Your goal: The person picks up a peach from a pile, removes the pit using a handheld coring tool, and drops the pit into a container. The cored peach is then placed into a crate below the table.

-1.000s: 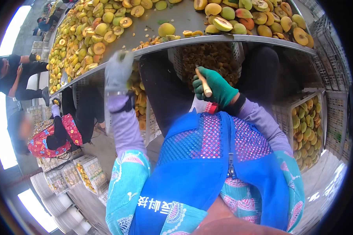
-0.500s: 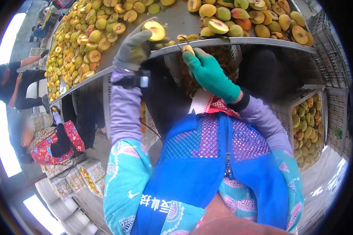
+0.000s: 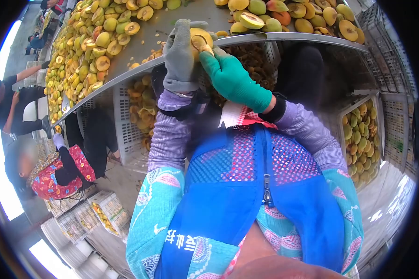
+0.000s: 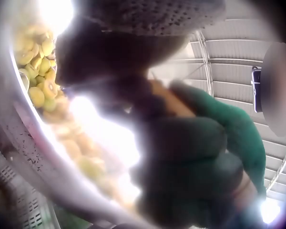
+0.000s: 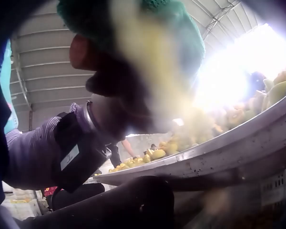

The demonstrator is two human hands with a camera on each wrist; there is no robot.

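Note:
My left hand [image 3: 179, 56] wears a grey glove and holds a halved yellow fruit [image 3: 200, 35], cut face toward me, over the metal table's near edge. In a green glove, my right hand [image 3: 239, 79] grips a small tool [image 3: 206, 48] with a pale wooden handle; its tip is at the cut face of the fruit. The two hands are close together. In the left wrist view, the wooden handle [image 4: 174, 102] shows between the green fingers [image 4: 186, 143], while the fruit there is dark and blurred.
Halved fruit [image 3: 100, 42] is heaped on the metal table [image 3: 156, 32] at left, with another pile [image 3: 307, 18] at right. Below the edge stand crates of fruit [image 3: 142, 107] and scraps [image 3: 251, 58]. A fruit crate [image 3: 361, 135] is at right. Other people sit at far left.
My left hand has come up from the table edge with a fruit half and moved right toward my right hand. The right hand has raised the tool and brought it to the fruit.

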